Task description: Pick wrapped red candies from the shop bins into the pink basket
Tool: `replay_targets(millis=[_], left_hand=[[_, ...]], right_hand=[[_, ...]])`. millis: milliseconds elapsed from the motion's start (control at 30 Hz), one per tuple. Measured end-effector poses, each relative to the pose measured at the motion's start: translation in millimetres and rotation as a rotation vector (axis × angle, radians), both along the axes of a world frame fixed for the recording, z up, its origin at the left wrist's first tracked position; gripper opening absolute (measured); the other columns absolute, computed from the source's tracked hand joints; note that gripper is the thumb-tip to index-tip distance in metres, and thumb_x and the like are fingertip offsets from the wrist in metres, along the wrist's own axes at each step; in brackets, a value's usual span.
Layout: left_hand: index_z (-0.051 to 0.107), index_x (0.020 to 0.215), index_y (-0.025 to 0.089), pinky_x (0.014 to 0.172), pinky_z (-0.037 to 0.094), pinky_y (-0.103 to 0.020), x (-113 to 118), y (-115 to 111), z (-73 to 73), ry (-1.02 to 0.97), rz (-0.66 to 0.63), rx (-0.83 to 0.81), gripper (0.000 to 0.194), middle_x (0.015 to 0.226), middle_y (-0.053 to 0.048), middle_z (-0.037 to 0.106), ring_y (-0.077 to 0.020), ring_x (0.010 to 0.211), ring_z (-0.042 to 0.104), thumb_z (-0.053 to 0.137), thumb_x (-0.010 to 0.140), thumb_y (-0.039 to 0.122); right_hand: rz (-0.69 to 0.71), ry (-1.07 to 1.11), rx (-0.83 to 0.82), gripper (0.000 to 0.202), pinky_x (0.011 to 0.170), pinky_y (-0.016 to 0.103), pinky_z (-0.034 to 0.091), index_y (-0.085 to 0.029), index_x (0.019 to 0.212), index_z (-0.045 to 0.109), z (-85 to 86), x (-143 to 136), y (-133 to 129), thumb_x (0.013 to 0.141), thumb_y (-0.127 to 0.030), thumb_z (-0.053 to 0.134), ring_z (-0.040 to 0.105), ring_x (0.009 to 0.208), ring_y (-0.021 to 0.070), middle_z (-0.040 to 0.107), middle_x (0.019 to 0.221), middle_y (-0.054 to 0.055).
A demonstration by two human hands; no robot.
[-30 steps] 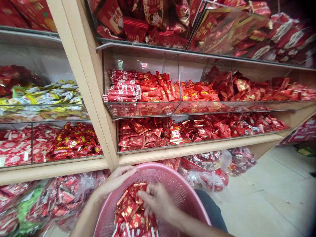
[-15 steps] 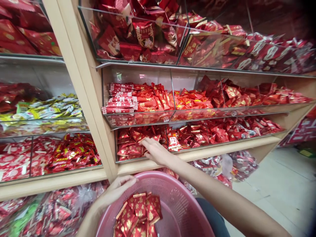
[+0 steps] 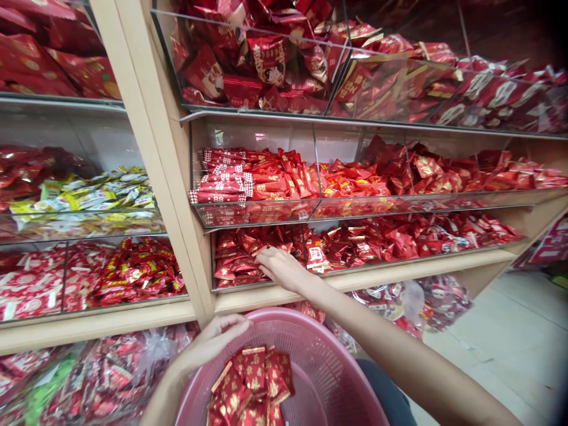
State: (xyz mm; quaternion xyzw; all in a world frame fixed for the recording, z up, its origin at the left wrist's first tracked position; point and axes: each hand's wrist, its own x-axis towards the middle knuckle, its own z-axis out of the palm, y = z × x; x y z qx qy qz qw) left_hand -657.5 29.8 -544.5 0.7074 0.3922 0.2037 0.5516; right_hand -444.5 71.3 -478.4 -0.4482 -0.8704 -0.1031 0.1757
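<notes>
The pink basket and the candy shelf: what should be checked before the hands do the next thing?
1. Left hand on the rim of the pink basket: ok.
2. Right hand on the red packets in the bottom bin: ok, fingers rest on them.
3. Right hand closed on a packet: cannot tell, the palm side is hidden.
4. Room in the basket beside the red-and-gold packets: ok, bare mesh shows on the right.
5. Basket packets match the bin's packets: looks ok, both red with gold print.

Sweet shop: shelves (image 3: 355,278) w/ candy bins (image 3: 257,207).
</notes>
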Motion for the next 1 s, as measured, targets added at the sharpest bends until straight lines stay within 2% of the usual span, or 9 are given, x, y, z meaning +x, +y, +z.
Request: replay_targets(millis=[233, 300, 400, 467, 533, 600, 667, 867, 1000], left_hand=[[0.067, 0.093, 0.017, 0.09, 0.04, -0.031, -0.3, 0.5, -2.0, 0.005, 0.001, 0.019, 0.038, 0.102, -0.004, 0.068, -0.0243, 0.1, 0.056, 0.052, 0.08, 0.05], [0.067, 0.093, 0.017, 0.091, 0.04, -0.032, -1.0, 0.5, -2.5, -0.001, 0.001, 0.018, 0.038, 0.102, -0.004, 0.068, -0.0244, 0.1, 0.057, 0.052, 0.08, 0.05], [0.067, 0.094, 0.018, 0.091, 0.039, -0.031, -2.2, 0.9, -3.2, 0.003, 0.0, 0.022, 0.038, 0.104, -0.005, 0.067, -0.0244, 0.101, 0.056, 0.052, 0.08, 0.049], [0.067, 0.094, 0.018, 0.091, 0.04, -0.031, -2.4, 1.7, -4.0, 0.002, -0.002, 0.033, 0.037, 0.103, -0.005, 0.068, -0.0242, 0.101, 0.056, 0.051, 0.081, 0.049], [0.067, 0.094, 0.017, 0.09, 0.04, -0.03, -1.9, 2.7, -5.2, -0.008, -0.016, 0.04, 0.037, 0.102, -0.005, 0.068, -0.0237, 0.1, 0.057, 0.051, 0.082, 0.048], [0.066, 0.093, 0.017, 0.089, 0.04, -0.03, -0.9, 3.9, -6.6, -0.022, -0.029, 0.043, 0.036, 0.1, -0.004, 0.068, -0.0236, 0.099, 0.057, 0.05, 0.082, 0.047], [0.066, 0.092, 0.016, 0.088, 0.04, -0.03, 0.1, 4.8, -7.9, -0.033, -0.038, 0.039, 0.036, 0.098, -0.004, 0.068, -0.0236, 0.098, 0.057, 0.05, 0.083, 0.047], [0.067, 0.093, 0.016, 0.085, 0.041, -0.03, 3.1, 2.7, -5.5, -0.044, -0.01, 0.01, 0.038, 0.096, -0.004, 0.069, -0.0233, 0.093, 0.059, 0.052, 0.081, 0.049], [0.072, 0.075, 0.018, 0.094, 0.037, -0.029, 6.7, -3.9, 4.8, -0.057, 0.083, -0.045, 0.045, 0.097, -0.002, 0.07, -0.0234, 0.099, 0.057, 0.045, 0.083, 0.053]], right_hand=[[-0.034, 0.04, 0.054, 0.014, 0.069, 0.026, 0.037, -0.016, 0.085, 0.055, 5.6, -4.3, 1.9, 0.09, -0.016, 0.041, 0.055, 0.079, 0.016, 0.061, 0.085, 0.006], [-0.035, 0.162, 0.05, 0.014, 0.07, 0.025, 0.038, -0.016, 0.085, 0.054, 6.2, -1.9, -0.5, 0.089, -0.016, 0.041, 0.056, 0.079, 0.0156, 0.061, 0.084, 0.005], [-0.025, 0.534, 0.001, 0.011, 0.068, 0.025, 0.04, -0.018, 0.083, 0.055, 5.9, 2.4, -13.6, 0.087, -0.019, 0.044, 0.057, 0.074, 0.0139, 0.061, 0.079, 0.003], [-0.008, 0.875, -0.136, 0.012, 0.064, 0.024, 0.042, -0.018, 0.077, 0.054, 4.2, 3.6, -28.2, 0.084, -0.026, 0.049, 0.057, 0.066, 0.0132, 0.061, 0.072, 0.001], [0.022, 1.191, -0.365, 0.017, 0.061, 0.025, 0.045, -0.018, 0.072, 0.051, 1.0, 3.1, -44.9, 0.079, -0.033, 0.056, 0.059, 0.062, 0.0137, 0.061, 0.064, 0.0], [0.045, 1.408, -0.593, 0.023, 0.062, 0.026, 0.047, -0.018, 0.071, 0.05, -3.7, 2.2, -60.3, 0.074, -0.038, 0.062, 0.061, 0.062, 0.0141, 0.062, 0.061, 0.0], [0.052, 1.517, -0.731, 0.026, 0.064, 0.027, 0.048, -0.017, 0.072, 0.051, -9.2, 2.3, -72.0, 0.071, -0.038, 0.065, 0.062, 0.061, 0.0133, 0.063, 0.06, 0.0], [0.046, 1.563, -0.813, 0.024, 0.064, 0.025, 0.046, -0.016, 0.074, 0.051, -24.9, 10.4, -88.6, 0.074, -0.036, 0.064, 0.059, 0.063, 0.0112, 0.062, 0.064, -0.001], [0.047, 1.221, -0.604, 0.018, 0.062, 0.023, 0.043, -0.017, 0.076, 0.053, -37.5, 9.2, -102.3, 0.084, -0.033, 0.053, 0.055, 0.064, 0.0105, 0.059, 0.069, -0.001]])
